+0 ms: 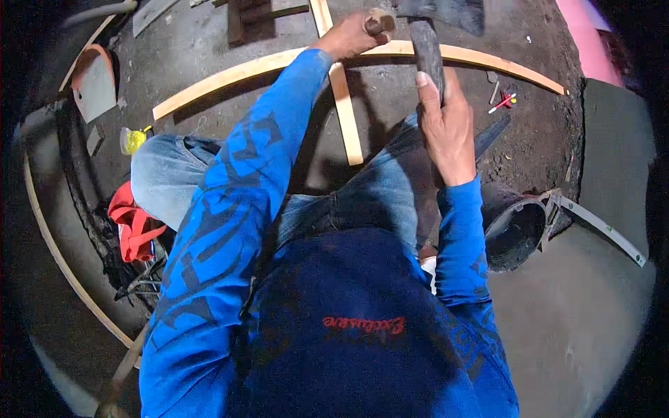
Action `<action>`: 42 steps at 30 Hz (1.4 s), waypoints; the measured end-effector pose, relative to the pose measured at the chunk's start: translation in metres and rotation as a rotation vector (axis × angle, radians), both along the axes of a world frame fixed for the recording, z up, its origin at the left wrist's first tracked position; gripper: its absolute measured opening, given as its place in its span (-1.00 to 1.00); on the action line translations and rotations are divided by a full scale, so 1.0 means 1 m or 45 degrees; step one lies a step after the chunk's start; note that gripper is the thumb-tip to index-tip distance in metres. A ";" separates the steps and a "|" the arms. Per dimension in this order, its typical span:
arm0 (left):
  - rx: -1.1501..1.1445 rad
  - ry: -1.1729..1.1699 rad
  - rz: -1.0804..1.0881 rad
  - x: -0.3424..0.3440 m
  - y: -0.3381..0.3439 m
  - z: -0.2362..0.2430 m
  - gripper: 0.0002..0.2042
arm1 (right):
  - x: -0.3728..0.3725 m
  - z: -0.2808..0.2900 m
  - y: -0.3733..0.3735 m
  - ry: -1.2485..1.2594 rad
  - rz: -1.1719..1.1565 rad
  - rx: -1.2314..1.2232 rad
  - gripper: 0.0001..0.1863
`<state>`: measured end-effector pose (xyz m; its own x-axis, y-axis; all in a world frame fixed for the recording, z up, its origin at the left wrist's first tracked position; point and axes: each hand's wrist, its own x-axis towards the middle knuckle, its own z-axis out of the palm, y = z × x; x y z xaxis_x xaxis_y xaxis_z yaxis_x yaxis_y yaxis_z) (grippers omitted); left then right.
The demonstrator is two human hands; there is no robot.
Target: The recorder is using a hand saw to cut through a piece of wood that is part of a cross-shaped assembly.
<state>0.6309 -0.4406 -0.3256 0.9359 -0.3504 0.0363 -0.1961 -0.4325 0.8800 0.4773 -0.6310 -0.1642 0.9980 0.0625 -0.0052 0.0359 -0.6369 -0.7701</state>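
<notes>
Near the top centre, my left hand [348,35] is closed around a short brown piece [377,24], perhaps wood, just above two light wooden strips [279,63] laid crosswise on the dark floor. Fingers of my right hand [446,122] wrap round the dark, worn handle [425,45] of a tool with a broad, dark head [453,12] at the top edge. That head is beside the left hand, partly cut off by the frame. Both forearms are in blue sleeves, and my legs in jeans are bent beneath them.
A black bucket [509,237] and a pale metal bar [603,230] lie at right, below a red-and-white pen [503,101]. At left are a red bag [129,216], a yellow tape measure [134,141], a trowel-like plate [94,87] and a long thin strip [56,251]. Pink material [592,42] stands top right.
</notes>
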 end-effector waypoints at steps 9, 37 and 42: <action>0.029 -0.007 0.010 0.002 -0.001 0.004 -0.69 | 0.019 0.040 -0.006 -0.253 -0.004 -0.190 -0.54; -0.191 0.046 0.069 0.000 -0.003 -0.013 -0.71 | 0.016 -0.005 0.021 0.044 -0.020 -0.106 -0.54; -0.164 0.078 0.069 -0.001 -0.008 -0.022 -0.70 | 0.019 -0.008 0.021 0.007 -0.102 -0.074 -0.55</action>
<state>0.6298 -0.4489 -0.3480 0.9552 -0.2954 0.0195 -0.1194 -0.3239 0.9385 0.4965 -0.6096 -0.1727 0.9998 -0.0182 -0.0122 -0.0213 -0.6812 -0.7318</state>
